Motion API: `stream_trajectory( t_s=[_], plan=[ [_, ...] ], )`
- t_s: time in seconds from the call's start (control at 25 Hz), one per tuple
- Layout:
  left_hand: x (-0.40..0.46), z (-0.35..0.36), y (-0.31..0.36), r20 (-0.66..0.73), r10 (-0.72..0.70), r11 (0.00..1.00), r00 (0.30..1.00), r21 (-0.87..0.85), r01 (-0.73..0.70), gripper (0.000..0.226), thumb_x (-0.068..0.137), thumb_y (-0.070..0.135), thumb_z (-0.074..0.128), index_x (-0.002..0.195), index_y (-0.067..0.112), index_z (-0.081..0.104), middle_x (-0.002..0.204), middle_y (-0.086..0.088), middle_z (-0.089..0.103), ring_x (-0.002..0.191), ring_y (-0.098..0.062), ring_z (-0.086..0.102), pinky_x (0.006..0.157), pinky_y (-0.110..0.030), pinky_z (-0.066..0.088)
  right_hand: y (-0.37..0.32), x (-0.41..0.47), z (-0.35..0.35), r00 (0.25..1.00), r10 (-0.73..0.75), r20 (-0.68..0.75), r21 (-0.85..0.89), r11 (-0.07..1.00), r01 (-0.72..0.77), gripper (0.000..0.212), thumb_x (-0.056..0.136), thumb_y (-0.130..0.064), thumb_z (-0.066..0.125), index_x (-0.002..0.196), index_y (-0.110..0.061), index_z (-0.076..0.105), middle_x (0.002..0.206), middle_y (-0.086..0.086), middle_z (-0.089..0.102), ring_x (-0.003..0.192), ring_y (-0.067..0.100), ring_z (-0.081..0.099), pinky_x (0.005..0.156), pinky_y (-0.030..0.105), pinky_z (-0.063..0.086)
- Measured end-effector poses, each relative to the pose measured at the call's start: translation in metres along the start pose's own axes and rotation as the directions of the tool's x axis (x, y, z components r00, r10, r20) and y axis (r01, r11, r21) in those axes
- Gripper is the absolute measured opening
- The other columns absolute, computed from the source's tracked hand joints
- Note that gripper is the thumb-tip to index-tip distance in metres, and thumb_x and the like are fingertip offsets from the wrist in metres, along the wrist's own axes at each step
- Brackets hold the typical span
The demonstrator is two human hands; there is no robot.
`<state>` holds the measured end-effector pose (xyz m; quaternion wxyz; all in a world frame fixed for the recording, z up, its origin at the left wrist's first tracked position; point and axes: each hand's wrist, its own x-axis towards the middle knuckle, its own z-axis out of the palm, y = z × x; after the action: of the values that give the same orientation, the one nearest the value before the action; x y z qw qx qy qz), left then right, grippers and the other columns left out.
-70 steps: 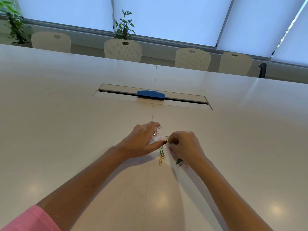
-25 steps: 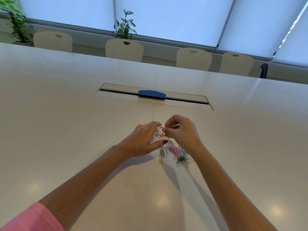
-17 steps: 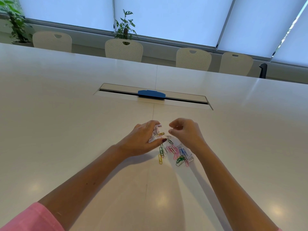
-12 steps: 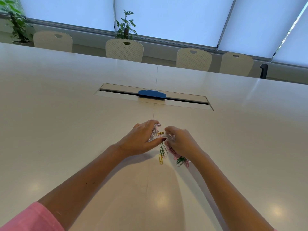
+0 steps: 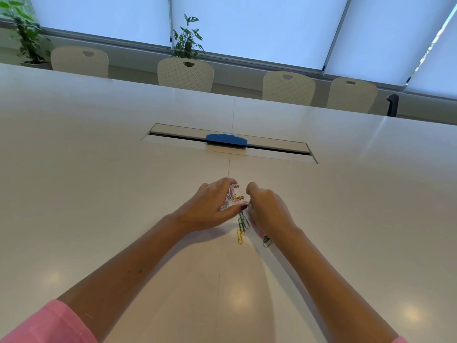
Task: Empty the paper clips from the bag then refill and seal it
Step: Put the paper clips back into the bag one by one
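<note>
While the head view looks down a long white bench (image 5: 99, 194), both hands meet just this side of the blue block (image 5: 226, 139) that sits in the bench's cable slot (image 5: 230, 142). The left hand (image 5: 210, 209) curls closed around a small clear bag (image 5: 230, 198), pinching it between thumb and fingers with its mouth turned toward the other hand; a yellow clip shows through the plastic. The right hand (image 5: 268, 211) is bunched, fingers drawn in at the bag's mouth, touching or nearly touching it; whether it grips a clip there I cannot tell, since the fingertips are hidden. Loose paper clips (image 5: 242, 225) lie on the bench just nearer the camera than the bag, between the two wrists: green ones, a yellow one (image 5: 239, 238) at the near end, and another green one (image 5: 266, 240) peeking from beneath the right wrist. Pink sleeves (image 5: 49, 323) show at the bottom corners. Beyond the blue block, pale chairs (image 5: 185, 74) line the far edge of the bench.
</note>
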<state>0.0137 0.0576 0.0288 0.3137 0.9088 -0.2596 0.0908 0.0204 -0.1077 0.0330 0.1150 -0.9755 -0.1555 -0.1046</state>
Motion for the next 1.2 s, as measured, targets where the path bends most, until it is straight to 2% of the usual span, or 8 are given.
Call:
stream_trajectory(
  t_s=[0.24,0.4,0.52,0.72,0.84,0.92,1.08,1.2],
  plan=[
    [-0.001,0.0,0.001,0.004,0.006,1.0,1.0,0.001,-0.006,0.051,0.09,0.044,0.057,0.129,0.015,0.042,0.117,-0.001,0.06,0.09,-0.008,0.048,0.083,-0.023,0.034,0.006,0.005,0.003,1.0,0.007,-0.012,-0.056,0.998,-0.008,0.014,0.09,-0.016,0.058,0.1,-0.007,0.054,0.087,0.009,0.067,0.07,0.023,0.064,0.055,0.026,0.041],
    [-0.001,0.0,0.001,0.01,0.007,1.0,1.0,0.003,-0.007,0.051,0.09,0.044,0.057,0.129,0.016,0.042,0.117,-0.001,0.06,0.09,-0.008,0.048,0.083,-0.021,0.032,0.012,0.008,0.01,0.999,-0.027,-0.038,-0.119,0.993,0.022,0.007,0.091,-0.013,0.055,0.094,-0.008,0.059,0.086,0.009,0.068,0.069,0.023,0.063,0.056,0.026,0.044],
    [-0.001,-0.001,0.001,0.01,0.003,1.0,1.0,0.01,-0.003,0.052,0.09,0.045,0.056,0.129,0.016,0.042,0.12,-0.001,0.059,0.092,-0.008,0.048,0.085,-0.023,0.035,0.016,0.01,0.01,0.998,-0.054,-0.039,-0.076,0.996,0.051,0.013,0.09,-0.01,0.052,0.087,-0.008,0.065,0.083,0.008,0.068,0.068,0.022,0.061,0.057,0.028,0.047],
    [0.0,0.0,0.0,0.029,-0.002,1.0,1.0,0.005,0.002,0.053,0.089,0.046,0.056,0.13,0.015,0.04,0.123,-0.001,0.059,0.093,-0.008,0.049,0.084,-0.021,0.034,0.022,0.009,-0.008,0.986,0.087,-0.141,0.276,0.96,-0.045,0.016,0.082,-0.008,0.059,0.088,-0.01,0.074,0.084,0.004,0.073,0.075,0.017,0.065,0.073,0.029,0.055],
    [0.001,0.001,0.0,0.029,0.0,1.0,1.0,0.01,0.0,0.055,0.089,0.046,0.057,0.131,0.016,0.04,0.124,0.001,0.058,0.094,-0.008,0.047,0.084,-0.02,0.034,0.023,0.008,-0.029,0.964,0.263,-0.034,0.635,0.751,-0.183,0.015,0.08,-0.006,0.063,0.086,-0.014,0.075,0.082,0.002,0.073,0.077,0.018,0.07,0.077,0.031,0.059],
    [0.001,0.002,0.0,0.016,0.004,1.0,1.0,0.01,-0.004,0.054,0.089,0.046,0.057,0.13,0.015,0.04,0.112,0.004,0.058,0.09,-0.008,0.048,0.085,-0.024,0.036,0.018,0.005,-0.041,0.967,0.253,0.005,0.754,0.635,-0.17,0.013,0.08,-0.007,0.067,0.085,-0.015,0.075,0.081,0.003,0.074,0.077,0.017,0.072,0.077,0.029,0.059],
    [0.003,0.003,-0.004,-0.012,0.026,1.0,1.0,0.001,-0.026,0.053,0.089,0.045,0.057,0.128,0.013,0.042,0.101,0.011,0.05,0.085,-0.008,0.05,0.083,-0.025,0.035,-0.005,0.001,-0.042,0.992,0.09,-0.083,0.621,0.784,-0.019,0.016,0.077,-0.01,0.074,0.092,-0.015,0.073,0.08,-0.005,0.074,0.071,0.001,0.07,0.07,0.011,0.055],
    [0.003,0.003,-0.006,-0.013,0.031,0.999,0.999,-0.017,-0.031,0.053,0.089,0.046,0.057,0.127,0.013,0.042,0.1,0.009,0.053,0.084,-0.008,0.054,0.078,-0.025,0.039,-0.006,0.005,-0.038,0.99,0.074,-0.123,0.596,0.803,0.015,0.015,0.079,-0.008,0.073,0.093,-0.013,0.073,0.082,-0.002,0.074,0.072,0.003,0.07,0.074,0.016,0.057]
  ],
)
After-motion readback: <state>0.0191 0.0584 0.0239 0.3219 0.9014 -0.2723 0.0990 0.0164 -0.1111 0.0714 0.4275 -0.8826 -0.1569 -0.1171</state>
